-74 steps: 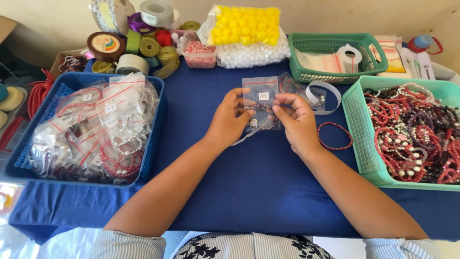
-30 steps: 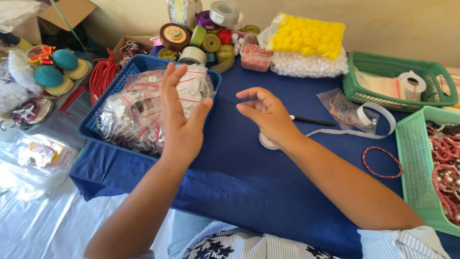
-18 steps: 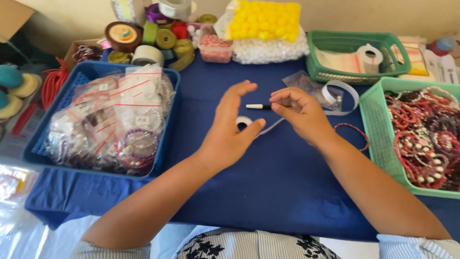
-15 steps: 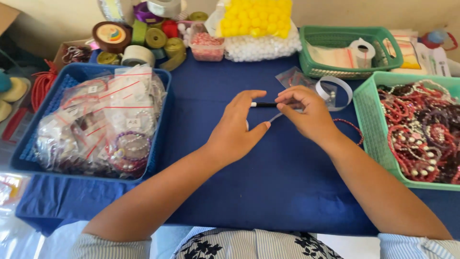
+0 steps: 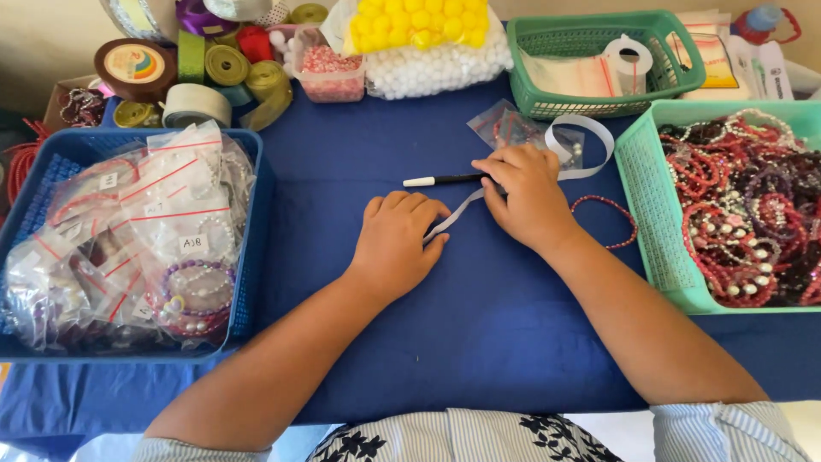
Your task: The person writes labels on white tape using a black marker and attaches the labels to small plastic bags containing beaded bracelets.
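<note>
Both hands have come down since half a second ago: they were raised over the cloth with the pen between them, and now lie flat on the blue-covered worktop (image 5: 513,342).

Item: thin white paper strip (image 5: 453,214), running from under the left hand (image 5: 395,244) past the right hand (image 5: 526,197) to a loop near the green basket. Judged light, limp and easily creased; best pinched flat near an end. The left fingers (image 5: 410,205) are loosely spread and press the strip down. The right fingers are curled narrow over the strip and the tail of a slim black pen with white cap (image 5: 440,180), which looks stiff and light, and is best gripped mid-barrel.

Packages:
- Small clear zip bag (image 5: 505,128), just beyond the right hand.
- Blue plastic crate (image 5: 256,205), left, full of clear zip bags with red seal lines and small white square labels.
- Teal basket of red and mixed bead bracelets (image 5: 637,171), right.
- Green basket (image 5: 522,60), far right, holding a flat clear bag and a tape roll.
- Bag of yellow and white pompoms (image 5: 428,38), ribbon spools (image 5: 227,64), far edge.
- Loose red bead bracelet (image 5: 620,214), beside the right wrist.
</note>
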